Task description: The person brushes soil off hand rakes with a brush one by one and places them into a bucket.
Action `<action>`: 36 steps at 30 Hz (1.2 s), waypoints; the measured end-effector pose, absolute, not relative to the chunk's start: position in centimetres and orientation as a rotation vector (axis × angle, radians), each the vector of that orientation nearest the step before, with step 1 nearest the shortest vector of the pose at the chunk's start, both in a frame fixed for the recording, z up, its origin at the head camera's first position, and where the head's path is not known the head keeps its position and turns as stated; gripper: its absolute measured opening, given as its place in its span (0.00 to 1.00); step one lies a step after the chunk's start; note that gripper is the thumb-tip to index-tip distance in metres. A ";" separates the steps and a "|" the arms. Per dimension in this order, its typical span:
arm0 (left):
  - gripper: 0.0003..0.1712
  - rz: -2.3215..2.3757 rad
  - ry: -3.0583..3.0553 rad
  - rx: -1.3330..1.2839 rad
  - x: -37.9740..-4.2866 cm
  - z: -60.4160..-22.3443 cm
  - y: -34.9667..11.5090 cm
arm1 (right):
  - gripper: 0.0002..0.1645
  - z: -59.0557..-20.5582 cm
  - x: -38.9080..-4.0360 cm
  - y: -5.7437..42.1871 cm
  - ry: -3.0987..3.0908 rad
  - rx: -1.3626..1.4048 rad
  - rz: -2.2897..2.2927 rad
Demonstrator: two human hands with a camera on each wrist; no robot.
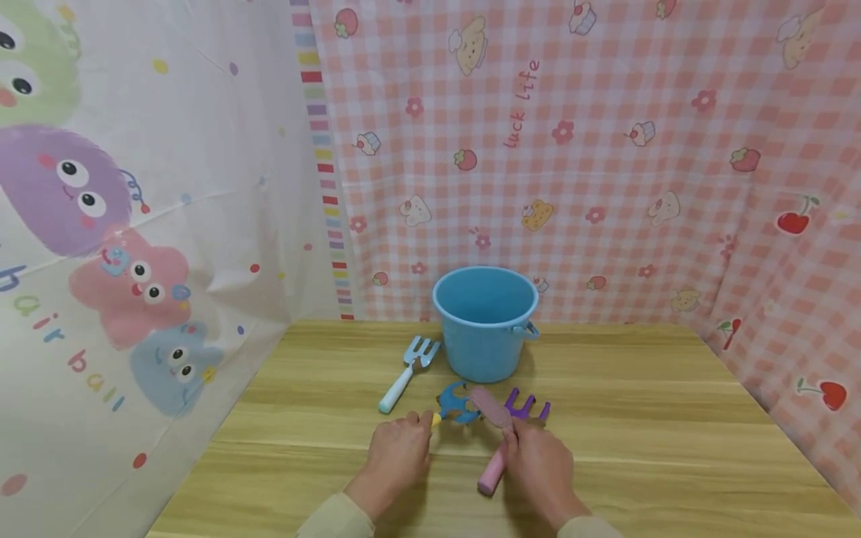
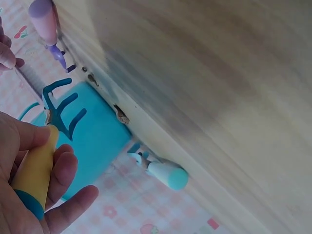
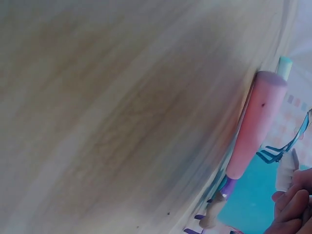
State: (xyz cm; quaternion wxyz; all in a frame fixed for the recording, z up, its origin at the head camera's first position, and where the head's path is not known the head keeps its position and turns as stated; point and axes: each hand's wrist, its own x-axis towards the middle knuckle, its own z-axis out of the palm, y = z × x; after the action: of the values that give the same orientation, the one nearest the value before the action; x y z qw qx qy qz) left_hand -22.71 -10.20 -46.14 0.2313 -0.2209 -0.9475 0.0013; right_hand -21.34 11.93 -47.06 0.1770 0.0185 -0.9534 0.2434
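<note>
My left hand point(image 1: 401, 448) grips the yellow handle point(image 2: 36, 168) of a small hand rake with blue, soil-smudged tines point(image 1: 460, 403). In my right hand point(image 1: 540, 462) is a pale pink brush point(image 1: 489, 407), pinched at its near end; its head overlaps the rake's tines in the head view. Whitish bristles point(image 2: 31, 80) show in the left wrist view. Beneath the right hand lies a purple-tined hand fork point(image 1: 528, 404) with a pink handle point(image 3: 259, 122), partly covered by that hand in the head view.
A blue bucket point(image 1: 483, 351) stands upright behind the hands. Left of it lies a light blue hand fork point(image 1: 398, 390) with dirt at its neck. Brown crumbs point(image 2: 122, 115) sit on the wooden table point(image 1: 303, 418). Printed curtains point(image 1: 572, 172) hang behind and at both sides.
</note>
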 end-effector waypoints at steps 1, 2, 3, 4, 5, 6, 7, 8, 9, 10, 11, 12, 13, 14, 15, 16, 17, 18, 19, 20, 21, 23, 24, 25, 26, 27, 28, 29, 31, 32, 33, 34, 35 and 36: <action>0.13 0.000 -2.606 -0.609 -22.7 -46.2 -10.2 | 0.07 -47.1 -21.4 12.0 -2.693 0.054 0.683; 0.13 0.001 -2.605 -0.610 -22.7 -46.2 -10.2 | 0.06 -47.1 -21.5 12.1 -2.689 0.056 0.677; 0.13 0.001 -2.605 -0.612 -22.7 -46.3 -10.2 | 0.06 -47.1 -21.5 12.1 -2.684 0.060 0.678; 0.14 0.000 -2.604 -0.613 -22.6 -46.3 -10.2 | 0.06 -47.1 -21.5 12.1 -2.680 0.063 0.689; 0.14 0.001 -2.604 -0.612 -22.6 -46.4 -10.2 | 0.06 -47.0 -21.5 12.0 -2.679 0.070 0.701; 0.14 0.002 -2.600 -0.612 -22.6 -46.4 -10.2 | 0.06 -46.9 -21.4 11.9 -2.679 0.082 0.712; 0.14 0.004 -2.597 -0.611 -22.6 -46.4 -10.2 | 0.06 -46.8 -21.4 11.7 -2.678 0.093 0.727; 0.14 0.005 -2.595 -0.611 -22.6 -46.5 -10.2 | 0.06 -46.6 -21.2 11.5 -2.678 0.109 0.741; 0.14 0.005 -2.592 -0.610 -22.7 -46.5 -10.2 | 0.06 -46.5 -21.1 11.3 -2.679 0.126 0.756; 0.13 0.002 -2.588 -0.611 -22.7 -46.5 -10.1 | 0.07 -46.5 -21.0 11.0 -2.679 0.144 0.765; 0.13 -0.002 -2.583 -0.616 -22.7 -46.5 -10.1 | 0.08 -46.4 -20.8 10.8 -2.680 0.161 0.764; 0.12 -0.005 -2.580 -0.620 -22.7 -46.5 -10.1 | 0.08 -46.5 -20.7 10.5 -2.679 0.177 0.754; 0.12 -0.008 -2.579 -0.622 -22.7 -46.5 -10.1 | 0.09 -46.5 -20.5 10.3 -2.679 0.182 0.747; 0.11 -0.010 -2.580 -0.624 -22.7 -46.5 -10.0 | 0.09 -46.6 -20.4 10.1 -2.678 0.185 0.740; 0.11 -0.009 -2.581 -0.625 -22.7 -46.4 -9.9 | 0.09 -46.7 -20.3 10.0 -2.672 0.184 0.734; 0.11 -0.012 -2.585 -0.626 -22.8 -46.4 -9.9 | 0.10 -46.8 -20.1 10.0 -2.664 0.180 0.725; 0.11 -0.013 -2.593 -0.624 -22.8 -46.3 -9.8 | 0.10 -47.0 -20.1 10.0 -2.657 0.175 0.715; 0.11 -0.013 -2.603 -0.619 -22.8 -46.3 -9.8 | 0.10 -47.2 -20.1 10.0 -2.650 0.169 0.707; 0.12 -0.014 -2.612 -0.614 -22.8 -46.2 -9.7 | 0.11 -47.3 -20.1 10.1 -2.643 0.161 0.706; 0.12 -0.014 -2.622 -0.608 -22.8 -46.2 -9.7 | 0.11 -47.5 -20.1 10.1 -2.632 0.158 0.704; 0.13 -0.017 -2.628 -0.603 -22.8 -46.2 -9.6 | 0.11 -47.6 -20.2 10.2 -2.624 0.157 0.696; 0.14 -0.029 -2.638 -0.590 -22.9 -46.2 -9.6 | 0.09 -47.8 -20.4 10.4 -2.613 0.152 0.685; 0.15 -0.033 -2.639 -0.586 -22.9 -46.2 -9.5 | 0.08 -47.8 -20.5 10.4 -2.609 0.150 0.680; 0.15 -0.038 -2.636 -0.584 -22.9 -46.1 -9.5 | 0.07 -47.8 -20.6 10.5 -2.606 0.147 0.678; 0.15 -0.042 -2.637 -0.582 -22.9 -46.1 -9.5 | 0.07 -47.8 -20.6 10.5 -2.603 0.144 0.673; 0.15 -0.047 -2.636 -0.582 -22.9 -46.1 -9.5 | 0.06 -47.8 -20.7 10.6 -2.604 0.140 0.670; 0.14 -0.050 -2.637 -0.581 -22.9 -46.1 -9.5 | 0.06 -47.7 -20.7 10.6 -2.605 0.137 0.669; 0.14 -0.051 -2.638 -0.581 -22.9 -46.1 -9.4 | 0.06 -47.7 -20.7 10.6 -2.609 0.139 0.665; 0.14 -0.052 -2.643 -0.580 -22.8 -46.1 -9.4 | 0.08 -47.6 -20.7 10.7 -2.618 0.140 0.662; 0.14 -0.052 -2.648 -0.577 -22.8 -46.1 -9.4 | 0.09 -47.5 -20.7 10.7 -2.623 0.142 0.657; 0.15 -0.054 -2.650 -0.574 -22.7 -46.1 -9.4 | 0.10 -47.4 -20.7 10.8 -2.626 0.143 0.654; 0.15 -0.056 -2.651 -0.572 -22.7 -46.1 -9.4 | 0.11 -47.4 -20.7 10.8 -2.628 0.142 0.648; 0.15 -0.057 -2.653 -0.571 -22.7 -46.1 -9.4 | 0.11 -47.4 -20.7 10.9 -2.632 0.141 0.645; 0.15 -0.058 -2.652 -0.570 -22.7 -46.1 -9.4 | 0.12 -47.3 -20.7 10.9 -2.632 0.137 0.641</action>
State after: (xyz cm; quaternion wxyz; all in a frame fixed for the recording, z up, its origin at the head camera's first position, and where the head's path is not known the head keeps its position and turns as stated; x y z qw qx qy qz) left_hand -22.67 -9.43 -46.09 0.2124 -0.2051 -0.9552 -0.0208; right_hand -20.71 10.90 -47.33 0.2127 0.0493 -0.9482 0.2309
